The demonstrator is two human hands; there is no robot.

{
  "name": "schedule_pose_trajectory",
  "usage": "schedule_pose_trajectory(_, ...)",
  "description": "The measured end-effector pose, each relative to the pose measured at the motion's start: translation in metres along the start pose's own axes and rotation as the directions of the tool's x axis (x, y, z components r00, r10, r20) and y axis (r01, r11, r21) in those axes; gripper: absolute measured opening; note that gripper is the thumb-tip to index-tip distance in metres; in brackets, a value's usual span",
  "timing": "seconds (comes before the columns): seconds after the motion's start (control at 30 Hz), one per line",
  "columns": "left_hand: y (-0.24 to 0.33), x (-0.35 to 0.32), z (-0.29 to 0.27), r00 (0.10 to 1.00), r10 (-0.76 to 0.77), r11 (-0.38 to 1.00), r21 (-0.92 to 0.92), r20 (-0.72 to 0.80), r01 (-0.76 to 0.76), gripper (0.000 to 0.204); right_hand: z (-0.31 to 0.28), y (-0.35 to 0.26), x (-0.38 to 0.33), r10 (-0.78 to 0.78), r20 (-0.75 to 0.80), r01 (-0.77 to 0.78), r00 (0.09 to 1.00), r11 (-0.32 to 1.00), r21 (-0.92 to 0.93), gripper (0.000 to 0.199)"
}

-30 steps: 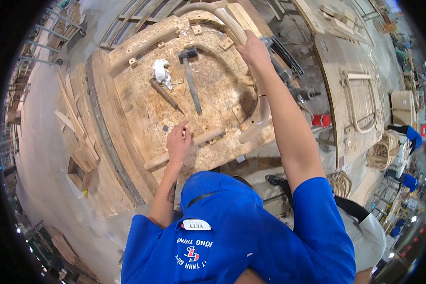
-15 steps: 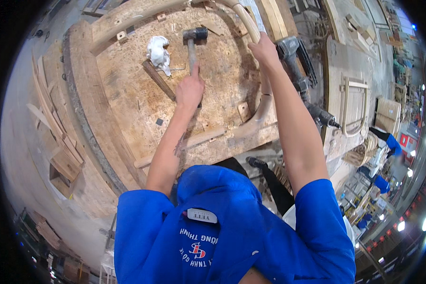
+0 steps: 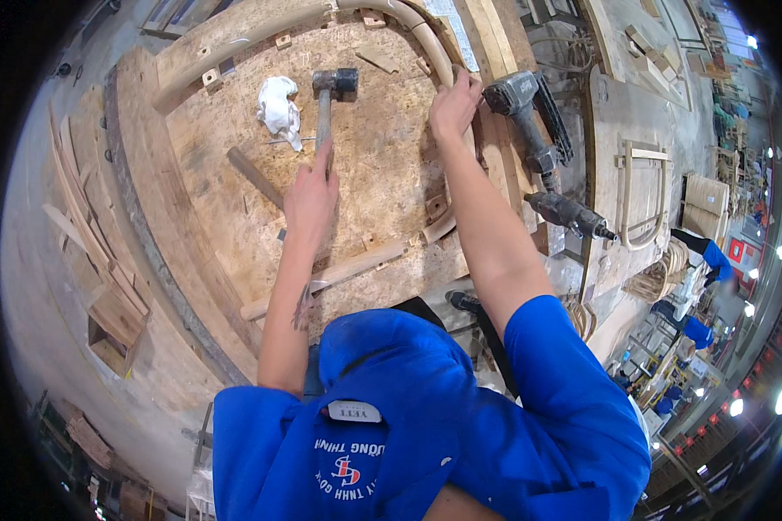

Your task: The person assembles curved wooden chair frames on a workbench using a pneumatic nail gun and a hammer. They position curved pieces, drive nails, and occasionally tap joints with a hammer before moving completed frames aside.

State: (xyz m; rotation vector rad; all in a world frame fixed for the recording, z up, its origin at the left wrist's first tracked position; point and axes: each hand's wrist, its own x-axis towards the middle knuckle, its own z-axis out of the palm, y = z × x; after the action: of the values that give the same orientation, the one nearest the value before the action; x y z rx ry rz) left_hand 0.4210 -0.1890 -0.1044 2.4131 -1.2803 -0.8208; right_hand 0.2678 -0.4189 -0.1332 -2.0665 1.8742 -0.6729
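Reaching: we stretch our left hand over the mallet, fingertips on the lower end of its handle, palm down, fingers spread and not yet closed round it.
Holding: our right hand is clamped on the bent strip, fingers wrapped over it where it curves down the right side of the form.
Left grip: apart, only touching the handle; we judge it needs to slide up and close fully before any lift.
Right grip: together on the strip, pressing it toward the counter.
Mallet: it lies flat on the counter, head away from us, handle pointing back at our left hand, just right of the white rag.
Strip: it arcs along the far edge of the counter and comes down under our right hand, well right of the mallet head.
Doing it well: we would take the handle low for swing, keep the right hand steady on the strip, and keep its fingers clear of where the head would land.
Nearby: the nail gun lies just right of our right hand, and a loose stick lies left of our left hand.
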Motion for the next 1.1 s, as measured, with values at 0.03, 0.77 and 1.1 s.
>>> schedule_pose_trajectory(0.03,-0.007,-0.009,0.001,1.000,-0.003,1.000,-0.023,0.014,0.004,0.055,0.003,-0.001,-0.004,-0.015,0.010,0.016,1.000,1.000,-0.026,0.054)
schedule_pose_trajectory(0.77,-0.083,-0.149,0.040,0.949,0.249,0.934,-0.209,-0.196,-0.288,0.022,0.000,0.021,-0.005,-0.504,0.103,0.512,0.857,0.814,-0.273,0.071)
schedule_pose_trajectory(1.1,-0.086,-0.152,0.044,0.880,0.473,0.881,0.019,-0.048,-0.472,0.040,-0.038,0.028,-0.055,-0.624,0.244,0.654,0.742,0.754,-0.061,0.045)
